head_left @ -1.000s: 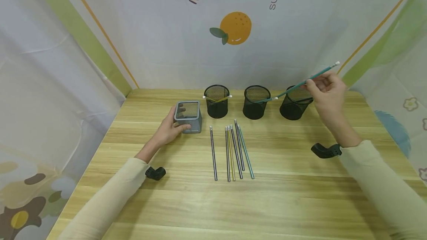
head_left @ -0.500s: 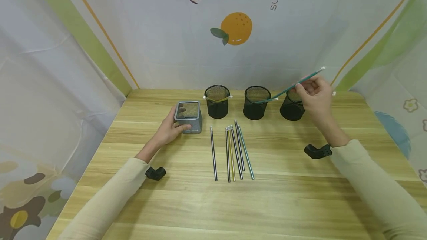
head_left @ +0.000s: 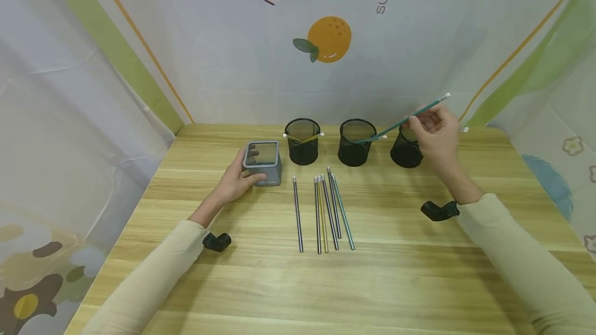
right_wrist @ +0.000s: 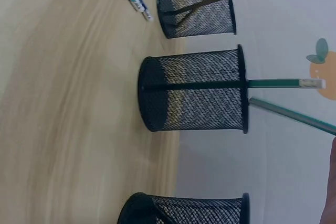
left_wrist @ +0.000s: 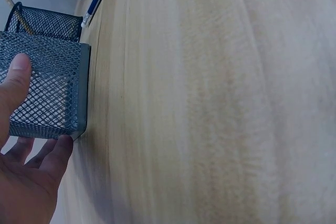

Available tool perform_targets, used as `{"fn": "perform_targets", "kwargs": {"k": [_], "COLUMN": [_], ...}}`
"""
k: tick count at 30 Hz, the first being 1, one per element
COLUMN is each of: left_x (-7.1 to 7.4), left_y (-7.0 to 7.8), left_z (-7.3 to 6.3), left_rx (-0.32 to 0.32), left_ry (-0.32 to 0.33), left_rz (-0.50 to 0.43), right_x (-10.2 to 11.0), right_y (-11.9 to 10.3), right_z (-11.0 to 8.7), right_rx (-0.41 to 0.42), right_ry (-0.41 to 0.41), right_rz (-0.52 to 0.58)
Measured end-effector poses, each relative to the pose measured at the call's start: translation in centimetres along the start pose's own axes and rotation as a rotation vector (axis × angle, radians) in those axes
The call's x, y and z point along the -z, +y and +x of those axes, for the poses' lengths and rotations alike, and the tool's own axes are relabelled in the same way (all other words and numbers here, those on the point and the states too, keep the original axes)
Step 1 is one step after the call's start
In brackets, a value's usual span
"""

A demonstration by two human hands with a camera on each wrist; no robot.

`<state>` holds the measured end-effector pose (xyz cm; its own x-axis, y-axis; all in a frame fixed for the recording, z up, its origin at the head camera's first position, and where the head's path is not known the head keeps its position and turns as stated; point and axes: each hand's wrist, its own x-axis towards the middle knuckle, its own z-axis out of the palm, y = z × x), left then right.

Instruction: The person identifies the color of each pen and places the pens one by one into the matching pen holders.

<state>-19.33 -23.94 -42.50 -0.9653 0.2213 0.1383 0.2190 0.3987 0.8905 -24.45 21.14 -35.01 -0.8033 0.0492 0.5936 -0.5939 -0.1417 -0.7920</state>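
Note:
My left hand (head_left: 236, 180) grips a square grey mesh pen holder (head_left: 263, 164) on the table, thumb on its near side and fingers round the left. My right hand (head_left: 438, 136) pinches a green pencil (head_left: 430, 105) with a white eraser, tilted down to the left. In the right wrist view its lower tip (right_wrist: 255, 101) is right at the rim of the middle round black mesh holder (head_left: 354, 149). Another green pencil (right_wrist: 278, 83) leans inside that holder. The left round holder (head_left: 303, 150) has two yellow pencils; the right one (head_left: 406, 151) is partly hidden behind my right hand.
Several dark pencils (head_left: 298, 216), a yellow one (head_left: 323, 221) and a green one (head_left: 344, 216) lie on the wooden table (head_left: 396, 273) in front of the holders. A printed curtain (head_left: 223, 66) hangs close behind the holders.
My right hand has moved left with the green pencil, bringing its lower tip to the middle black holder. The left hand and the grey holder have stayed in place.

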Motion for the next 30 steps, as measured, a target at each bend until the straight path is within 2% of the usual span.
{"fn": "perform_targets", "kwargs": {"k": [9,13,23,30], "left_x": [-0.3,-0.3,0.0,0.0], "left_y": [1.2,1.4,0.3,0.8], "left_z": [-0.2,-0.2,-0.1,-0.2], "left_rx": [0.004,0.01,0.005,0.007], "left_ry": [-0.008,-0.011,-0.003,-0.004], "left_rz": [-0.008,-0.015,-0.009,-0.003], "right_x": [-0.3,-0.3,-0.1,0.1], "right_y": [1.3,1.8,0.8,-0.2], "right_z": [-1.0,-1.3,-0.9,-0.8], "right_rx": [-0.043,-0.036,0.013,-0.007], "right_ry": [-0.082,-0.105,-0.106,-0.106], "right_rz": [-0.139,-0.154,0.013,0.057]}}
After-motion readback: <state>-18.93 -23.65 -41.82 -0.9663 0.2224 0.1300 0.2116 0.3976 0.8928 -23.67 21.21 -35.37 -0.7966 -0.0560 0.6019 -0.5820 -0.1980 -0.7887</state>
